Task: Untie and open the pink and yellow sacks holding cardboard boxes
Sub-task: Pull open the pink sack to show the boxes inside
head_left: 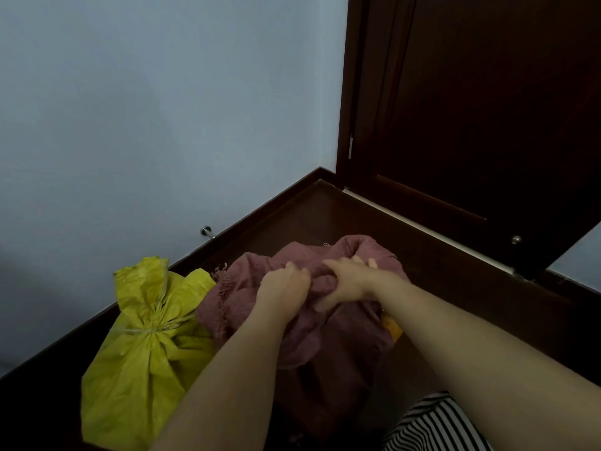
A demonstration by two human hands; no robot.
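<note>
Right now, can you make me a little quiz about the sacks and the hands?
1. True or false: the yellow sack is tied shut.
2. Which sack are both hands gripping? A) yellow B) pink C) neither
3. Fill in: the yellow sack lies to the ___ of the pink sack.

Key
1. True. A string cinches its neck.
2. B. The left hand and right hand bunch the pink cloth near its top.
3. Left, nearer the wall.
</note>
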